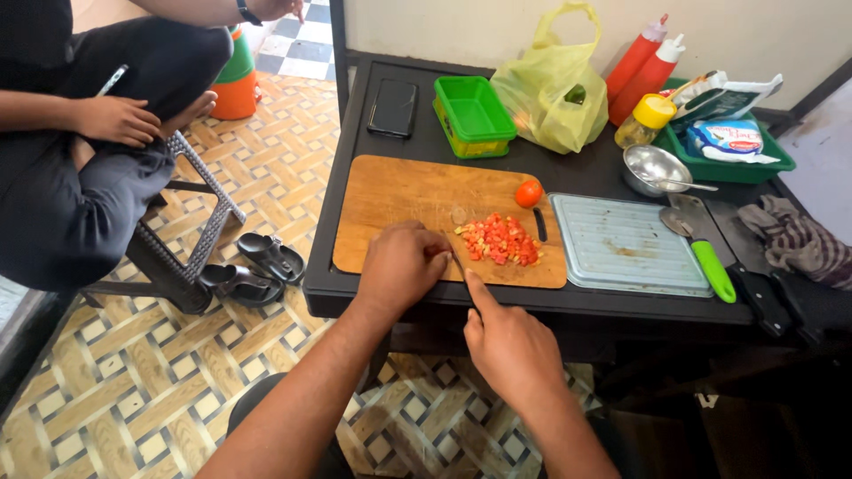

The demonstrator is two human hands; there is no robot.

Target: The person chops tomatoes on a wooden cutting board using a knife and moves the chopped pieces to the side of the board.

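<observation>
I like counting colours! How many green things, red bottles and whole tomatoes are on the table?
Green things: 3, box, tray, knife handle
Red bottles: 2
Whole tomatoes: 1
Total: 6

Patterned tile floor (133, 390), black table (426, 133), seemingly pale wall (461, 27).

One wooden cutting board (399, 208). One heap of chopped tomato (499, 239), one whole tomato (529, 192). Two red squeeze bottles (646, 64) far right. One yellow-capped bottle (646, 121). One green box (473, 115), one yellow plastic bag (548, 89), one phone (393, 108), one steel bowl (652, 168), one grey tray (626, 246), two sandals (253, 270) on floor left.
</observation>
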